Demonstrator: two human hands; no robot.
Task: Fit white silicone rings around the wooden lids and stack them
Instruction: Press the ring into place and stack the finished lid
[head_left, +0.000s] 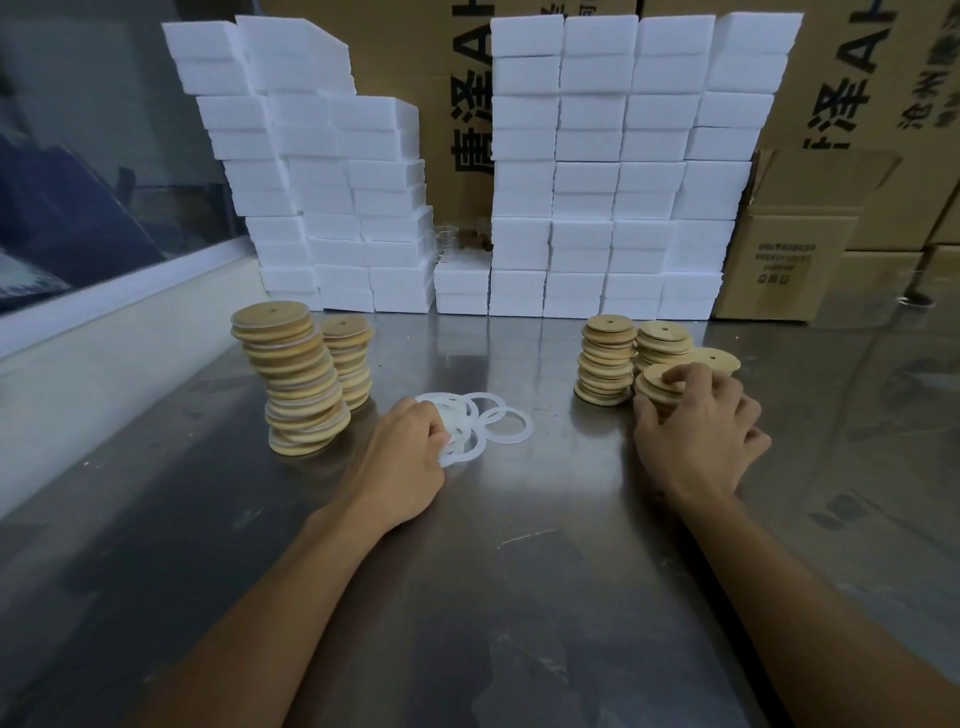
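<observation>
Both hands work low over the steel tabletop (519, 545); the left hand (402, 457) lies on the near edge of a loose heap of white silicone rings (480, 426) at the middle of the tabletop, its fingers curled down onto them, though whether they actually pinch a ring I cannot tell; the right hand (698, 431) has its fingers curled over the top wooden lid (660, 376) of a short stack at the right, gripping that lid at its rim. Behind it stand two more short stacks of bare lids (605, 364) and a single lid (719, 359) lying partly hidden by the fingers; at the left a tall leaning stack of ringed lids (296, 379) stands with white edges showing between the discs, and a shorter stack (349, 358) stands just behind it, touching or nearly so. Stacked white foam blocks (608, 166) line the back of the tabletop; brown cardboard boxes (795, 260) stand behind and to the right of them.
</observation>
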